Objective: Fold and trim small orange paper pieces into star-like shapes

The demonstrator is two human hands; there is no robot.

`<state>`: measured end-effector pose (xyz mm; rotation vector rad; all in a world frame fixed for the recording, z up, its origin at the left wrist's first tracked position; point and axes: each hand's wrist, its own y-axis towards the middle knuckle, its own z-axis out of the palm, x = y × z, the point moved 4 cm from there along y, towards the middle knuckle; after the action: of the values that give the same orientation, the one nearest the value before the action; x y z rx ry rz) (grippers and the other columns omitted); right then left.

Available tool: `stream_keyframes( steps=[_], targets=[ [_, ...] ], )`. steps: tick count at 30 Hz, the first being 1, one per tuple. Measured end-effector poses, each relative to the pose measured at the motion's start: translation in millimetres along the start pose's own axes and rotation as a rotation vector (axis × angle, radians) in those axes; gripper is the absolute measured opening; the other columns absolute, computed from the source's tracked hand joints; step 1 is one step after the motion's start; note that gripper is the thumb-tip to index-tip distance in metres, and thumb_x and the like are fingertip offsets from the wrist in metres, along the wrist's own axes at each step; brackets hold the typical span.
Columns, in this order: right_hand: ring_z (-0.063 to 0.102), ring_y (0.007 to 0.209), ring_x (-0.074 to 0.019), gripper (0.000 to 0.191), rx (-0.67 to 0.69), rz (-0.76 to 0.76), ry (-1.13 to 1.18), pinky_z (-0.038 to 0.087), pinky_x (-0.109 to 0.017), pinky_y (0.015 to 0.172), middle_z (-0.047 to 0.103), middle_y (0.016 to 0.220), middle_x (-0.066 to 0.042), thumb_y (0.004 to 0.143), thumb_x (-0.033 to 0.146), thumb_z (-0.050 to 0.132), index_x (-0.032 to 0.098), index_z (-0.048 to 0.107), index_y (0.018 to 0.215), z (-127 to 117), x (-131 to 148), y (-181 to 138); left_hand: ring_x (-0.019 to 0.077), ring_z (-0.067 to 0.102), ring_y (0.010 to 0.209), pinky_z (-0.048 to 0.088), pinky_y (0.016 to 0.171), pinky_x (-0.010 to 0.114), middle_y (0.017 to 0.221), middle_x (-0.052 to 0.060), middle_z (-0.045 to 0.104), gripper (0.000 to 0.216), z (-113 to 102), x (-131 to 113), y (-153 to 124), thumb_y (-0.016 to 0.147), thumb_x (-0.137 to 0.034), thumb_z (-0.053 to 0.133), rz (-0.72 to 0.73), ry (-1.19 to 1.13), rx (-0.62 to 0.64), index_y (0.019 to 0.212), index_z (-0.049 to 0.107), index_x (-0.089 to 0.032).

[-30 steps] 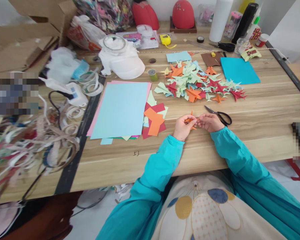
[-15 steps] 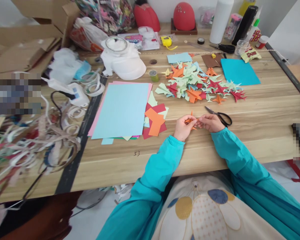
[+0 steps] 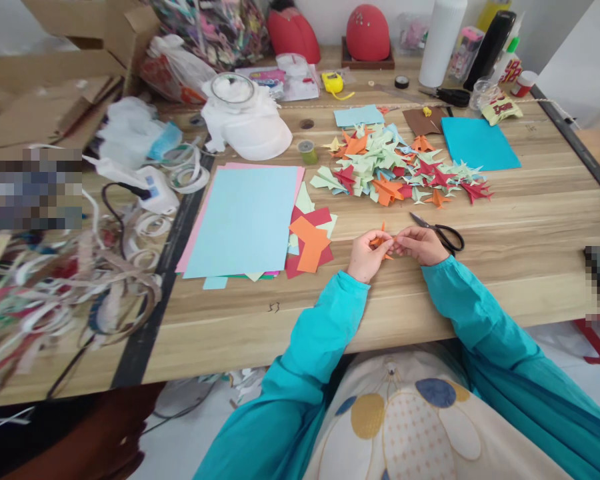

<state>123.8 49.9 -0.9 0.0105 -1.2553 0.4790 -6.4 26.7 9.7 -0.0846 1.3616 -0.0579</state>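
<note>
A small folded orange paper piece (image 3: pixel 377 241) is pinched between my two hands, its thin points poking out past the fingers. My left hand (image 3: pixel 365 257) is closed on its left side. The fingertips of my right hand (image 3: pixel 422 245) meet the left ones and grip the other side; much of the paper is hidden by them. Beside my right hand lie black-handled scissors (image 3: pixel 449 236). Beyond both hands spreads a pile of folded paper figures (image 3: pixel 375 157) in green, orange and red. Orange paper scraps (image 3: pixel 311 245) lie left of my left hand.
Light blue paper sheets (image 3: pixel 245 220) lie on the wooden table (image 3: pixel 250 340), with a thread spool (image 3: pixel 307 152) and white cap (image 3: pixel 260 130) behind. Turquoise paper (image 3: pixel 480 143) is at the right. Tangled ribbons (image 3: pixel 55 307) fill the left; a tape measure (image 3: pixel 333 82) sits farther back.
Hardly anything differs. My right hand's fingers have shifted very slightly against the orange paper; both hands stay in the same place.
</note>
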Motion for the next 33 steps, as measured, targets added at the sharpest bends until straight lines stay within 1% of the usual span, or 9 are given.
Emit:
stream_keyframes(
  steps=[14,20,27,33],
  targets=[
    [0.062,0.051,-0.0114,0.032,-0.015,0.047,0.049,0.048,-0.022,0.05,0.068,0.058,-0.003,0.046,0.033,0.083,0.014,0.064,0.062,0.4,-4.4,1.9,0.0083,0.058,0.055,0.049,0.057,0.021,0.061,0.0,0.061,0.011,0.1,4.1,0.1,0.065,-0.021,0.066,0.013,0.022,-0.012,0.069,0.06,-0.013],
    [0.061,0.051,-0.0112,0.031,-0.027,0.037,0.067,0.047,-0.022,0.049,0.067,0.057,-0.003,0.046,0.033,0.082,0.014,0.062,0.061,1.4,-4.5,1.6,0.0089,0.058,0.056,0.05,0.058,0.022,0.063,0.0,0.062,0.012,0.2,2.7,-0.5,0.065,-0.023,0.066,0.027,0.031,-0.023,0.07,0.06,-0.014],
    [0.061,0.05,-0.0121,0.029,-0.073,0.029,0.116,0.047,-0.023,0.05,0.066,0.055,-0.004,0.044,0.029,0.083,0.013,0.063,0.059,2.4,-3.7,0.4,0.0087,0.057,0.056,0.05,0.058,0.022,0.062,0.0,0.061,0.013,0.8,3.2,-0.3,0.065,-0.025,0.065,0.037,0.026,-0.011,0.07,0.06,-0.014],
    [0.06,0.048,-0.0117,0.028,-0.116,0.039,0.118,0.046,-0.022,0.048,0.066,0.052,-0.003,0.043,0.029,0.082,0.013,0.063,0.055,3.1,-4.4,-0.2,0.0089,0.058,0.056,0.049,0.058,0.022,0.063,0.0,0.061,0.012,1.7,4.3,-0.8,0.066,-0.023,0.065,0.039,0.024,-0.014,0.071,0.06,-0.014]
  ],
)
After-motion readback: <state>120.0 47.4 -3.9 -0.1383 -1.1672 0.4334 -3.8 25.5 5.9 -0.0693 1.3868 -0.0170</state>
